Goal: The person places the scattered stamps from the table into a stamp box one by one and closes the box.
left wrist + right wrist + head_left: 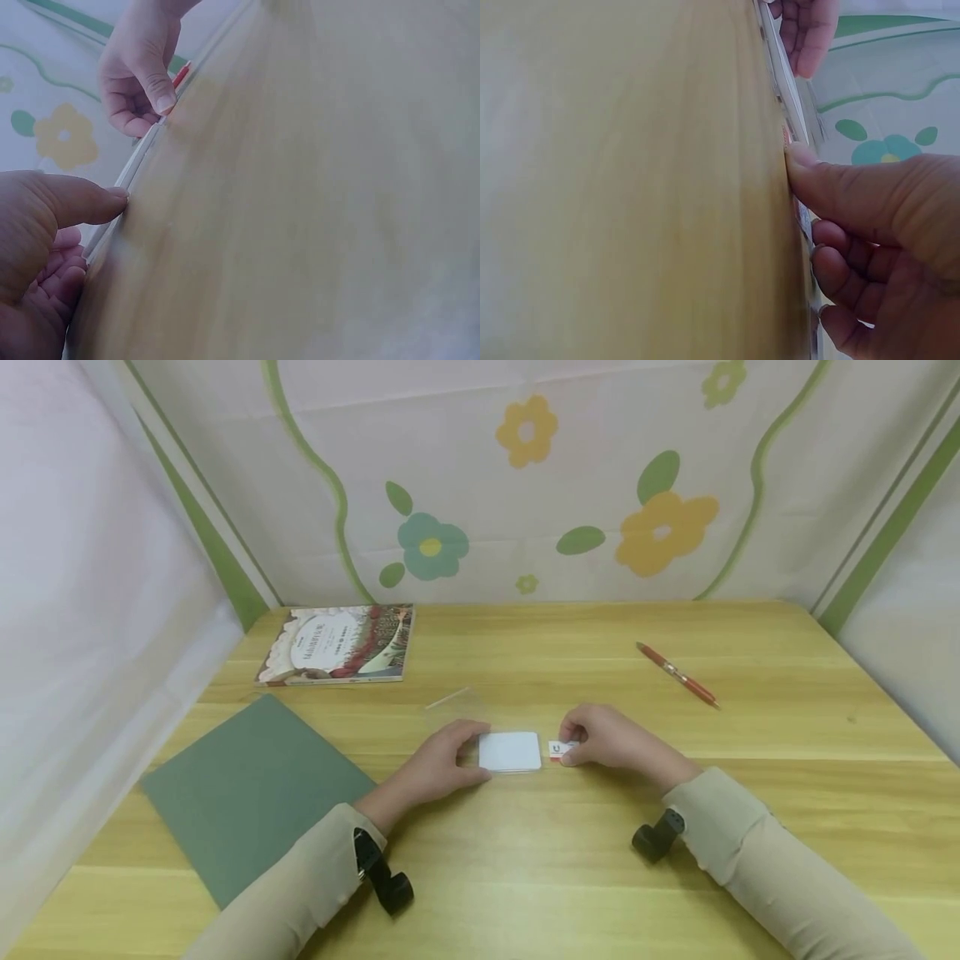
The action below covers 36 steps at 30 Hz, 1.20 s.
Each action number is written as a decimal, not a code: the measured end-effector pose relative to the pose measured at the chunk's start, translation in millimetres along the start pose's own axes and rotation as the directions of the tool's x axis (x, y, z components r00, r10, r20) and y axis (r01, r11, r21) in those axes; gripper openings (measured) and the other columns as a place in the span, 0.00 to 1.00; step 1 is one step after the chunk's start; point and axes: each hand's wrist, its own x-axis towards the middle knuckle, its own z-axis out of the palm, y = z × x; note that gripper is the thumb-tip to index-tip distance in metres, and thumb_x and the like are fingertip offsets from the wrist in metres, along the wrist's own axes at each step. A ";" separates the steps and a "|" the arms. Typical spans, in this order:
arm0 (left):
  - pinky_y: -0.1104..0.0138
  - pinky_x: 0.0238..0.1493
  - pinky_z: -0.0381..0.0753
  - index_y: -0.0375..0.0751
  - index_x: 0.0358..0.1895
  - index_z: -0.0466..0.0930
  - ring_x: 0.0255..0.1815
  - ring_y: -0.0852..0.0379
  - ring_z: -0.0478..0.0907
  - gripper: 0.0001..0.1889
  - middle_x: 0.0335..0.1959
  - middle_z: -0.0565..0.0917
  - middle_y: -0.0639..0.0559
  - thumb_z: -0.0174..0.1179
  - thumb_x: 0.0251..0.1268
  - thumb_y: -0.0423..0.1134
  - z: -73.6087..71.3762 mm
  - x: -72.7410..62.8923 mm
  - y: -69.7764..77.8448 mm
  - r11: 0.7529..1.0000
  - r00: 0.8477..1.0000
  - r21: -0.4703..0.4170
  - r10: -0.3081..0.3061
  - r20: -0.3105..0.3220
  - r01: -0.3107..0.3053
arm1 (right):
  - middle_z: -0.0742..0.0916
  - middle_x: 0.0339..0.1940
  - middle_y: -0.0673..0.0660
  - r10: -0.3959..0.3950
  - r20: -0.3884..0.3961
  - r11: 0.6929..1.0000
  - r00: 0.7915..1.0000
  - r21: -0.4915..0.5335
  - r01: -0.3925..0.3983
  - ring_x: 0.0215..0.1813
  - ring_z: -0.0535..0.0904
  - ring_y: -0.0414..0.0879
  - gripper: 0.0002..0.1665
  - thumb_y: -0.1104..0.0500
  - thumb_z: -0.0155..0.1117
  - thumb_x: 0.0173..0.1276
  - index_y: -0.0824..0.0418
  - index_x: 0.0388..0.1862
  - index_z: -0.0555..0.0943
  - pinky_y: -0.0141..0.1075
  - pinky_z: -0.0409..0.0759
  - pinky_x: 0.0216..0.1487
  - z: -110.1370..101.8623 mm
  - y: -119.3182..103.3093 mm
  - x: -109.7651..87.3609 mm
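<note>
A shallow clear plastic case with a stack of white cards [510, 752] in it lies flat on the wooden table. My left hand [446, 758] grips the case's left end, thumb at the near side and fingers at the far side. The case's transparent lid [456, 703] stands raised behind it. Just right of the case, my right hand [606, 737] pinches a small white card [557, 748] with a dark U-shaped mark and a red lower edge. The fingers hide its right part. In the left wrist view, the case [139, 161] shows edge-on between both hands.
A green square board [255, 785] lies at the left, partly under the left forearm. Behind it is a book [337, 645] with an illustrated cover. A red pen [677, 675] lies at the back right. Floral fabric [480, 485] hangs behind the table [525, 877].
</note>
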 end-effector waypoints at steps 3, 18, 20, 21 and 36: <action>0.57 0.56 0.71 0.39 0.61 0.70 0.56 0.52 0.70 0.30 0.59 0.72 0.47 0.67 0.53 0.38 0.5 0.5 -1.0 1.000 1.000 0.004 0.007 -0.004 -0.007 | 0.80 0.30 0.52 0.008 -0.004 1.000 1.000 -0.001 -0.008 0.34 0.72 0.45 0.10 0.59 0.72 0.53 0.60 0.31 0.79 0.37 0.73 0.38 0.0 -1.3 0.0; 0.57 0.58 0.70 0.39 0.61 0.70 0.59 0.52 0.69 0.30 0.60 0.72 0.47 0.67 0.53 0.38 0.9 -1.6 -0.9 1.000 1.000 -0.003 0.000 -0.015 0.000 | 0.79 0.28 0.52 0.033 -0.053 0.999 0.998 -0.004 -0.033 0.33 0.71 0.46 0.12 0.60 0.73 0.51 0.60 0.29 0.78 0.36 0.71 0.35 3.6 -5.2 -0.5; 0.57 0.57 0.70 0.39 0.61 0.70 0.59 0.51 0.69 0.30 0.60 0.72 0.46 0.67 0.53 0.38 1.3 -1.9 -1.1 1.000 1.000 -0.004 0.006 -0.017 -0.006 | 0.79 0.28 0.52 0.041 -0.057 0.999 0.998 0.002 -0.041 0.33 0.71 0.46 0.12 0.60 0.73 0.51 0.60 0.29 0.78 0.36 0.71 0.35 4.1 -5.0 -0.7; 0.56 0.57 0.70 0.39 0.61 0.70 0.59 0.51 0.69 0.30 0.60 0.72 0.46 0.67 0.53 0.38 1.4 -2.1 -1.2 1.000 1.000 -0.005 0.011 -0.018 -0.011 | 0.79 0.28 0.52 0.043 -0.059 0.999 0.997 0.003 -0.043 0.33 0.71 0.46 0.12 0.60 0.73 0.51 0.59 0.29 0.78 0.36 0.71 0.35 4.2 -5.1 -0.9; 0.55 0.60 0.68 0.37 0.62 0.69 0.62 0.49 0.67 0.30 0.61 0.71 0.44 0.66 0.54 0.39 -0.1 -4.1 -1.0 0.999 0.999 -0.020 0.031 -0.010 -0.031 | 0.80 0.26 0.50 0.001 -0.061 1.000 0.998 0.015 0.000 0.30 0.71 0.43 0.04 0.64 0.62 0.61 0.56 0.27 0.78 0.35 0.72 0.34 6.2 0.4 -3.0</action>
